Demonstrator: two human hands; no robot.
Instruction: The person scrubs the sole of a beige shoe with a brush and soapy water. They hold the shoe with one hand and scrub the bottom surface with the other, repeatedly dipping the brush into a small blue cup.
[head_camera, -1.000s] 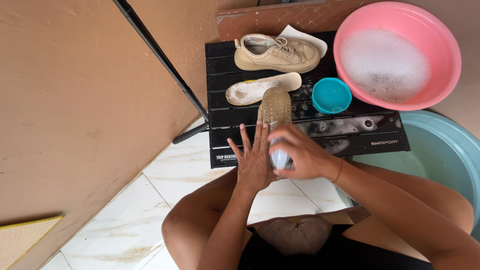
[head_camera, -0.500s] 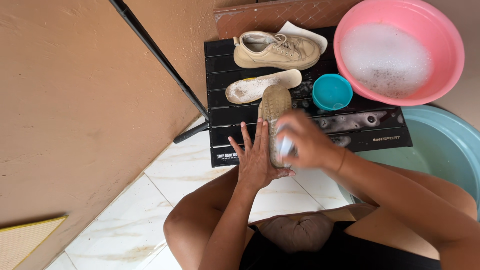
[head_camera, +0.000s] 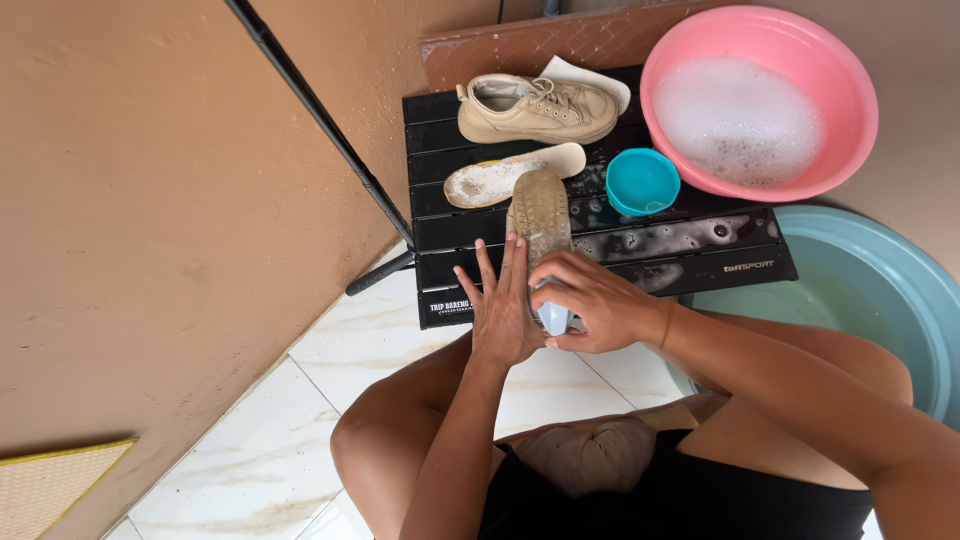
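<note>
A beige shoe (head_camera: 541, 212) lies sole up on the black slatted table (head_camera: 440, 160), its heel end towards me. My left hand (head_camera: 502, 305) presses flat against the shoe's left side, fingers spread. My right hand (head_camera: 590, 300) grips a pale blue brush (head_camera: 553, 318) held against the near end of the sole. The second beige shoe (head_camera: 535, 110) stands upright at the back of the table. A soapy insole (head_camera: 500, 178) lies between the two shoes.
A pink basin (head_camera: 860, 110) of foamy water sits at the back right, a small teal cup (head_camera: 642, 181) beside it. A large pale blue tub (head_camera: 870, 290) stands at the right. A black pole (head_camera: 320, 120) slants across the tan wall. My knees are over white floor tiles (head_camera: 250, 450).
My right hand has moved back towards me along the sole with the brush, after being farther up half a second ago. My left hand has stayed on the shoe.
</note>
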